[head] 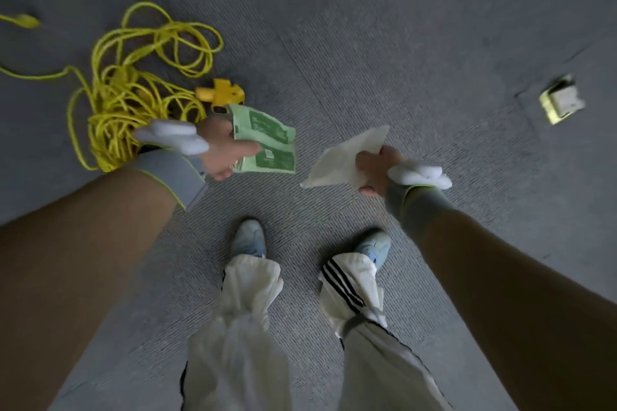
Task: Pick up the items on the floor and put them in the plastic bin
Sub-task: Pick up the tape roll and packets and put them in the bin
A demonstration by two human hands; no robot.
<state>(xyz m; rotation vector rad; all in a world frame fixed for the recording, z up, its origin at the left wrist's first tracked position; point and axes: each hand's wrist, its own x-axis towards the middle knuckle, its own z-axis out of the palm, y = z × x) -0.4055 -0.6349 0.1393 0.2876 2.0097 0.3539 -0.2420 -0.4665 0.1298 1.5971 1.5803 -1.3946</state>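
My left hand [222, 152] grips a green printed packet [267, 143], held above the grey carpet at centre left. My right hand [375, 170] grips a crumpled white sheet of paper [344, 158] at centre right. Both wrists carry grey bands with white devices on them. A tangled yellow cord [133, 83] with a yellow plug block [222, 93] lies on the floor beyond my left hand. The plastic bin is not in view.
A small metal floor outlet box [562, 100] sits in the carpet [384, 43] at the right. The end of the yellow cord [25, 20] trails off at the far left. My two feet in light blue shoes [248, 238] stand below the hands.
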